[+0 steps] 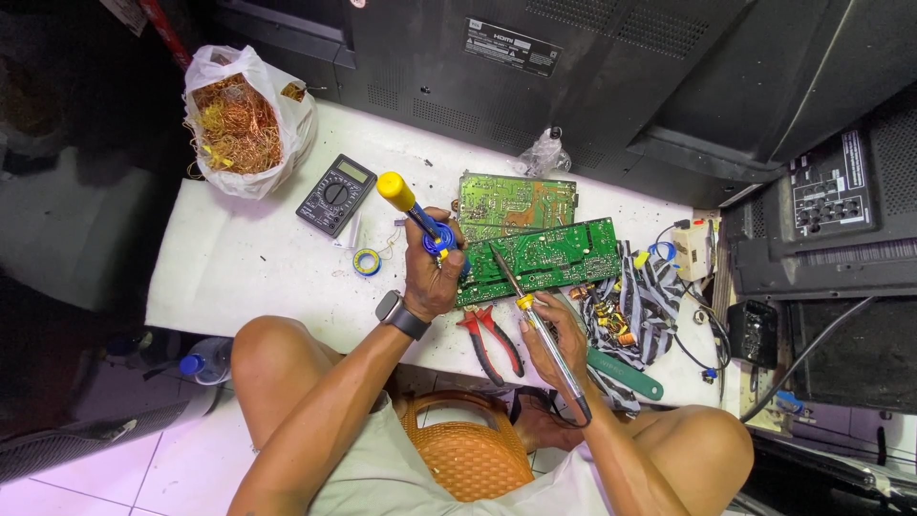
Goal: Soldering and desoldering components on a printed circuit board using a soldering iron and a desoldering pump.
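Observation:
My left hand [432, 272] grips a blue and yellow desoldering pump [413, 211] held upright over the left edge of a green circuit board [544, 256]. In my right hand [554, 330] is a soldering iron [535, 320] with a yellow collar, its tip resting on the same board. A second green circuit board [514, 204] lies just behind it. Both boards rest on a white tabletop [258, 268].
A black multimeter [335, 194] and a small solder roll [366, 261] lie left of the boards. Red pliers [490, 339] sit near the front edge. A plastic bag of copper wire [239, 119] stands at the back left. A striped cloth [640, 301] holds small parts at right. Black television backs [592, 67] lean behind.

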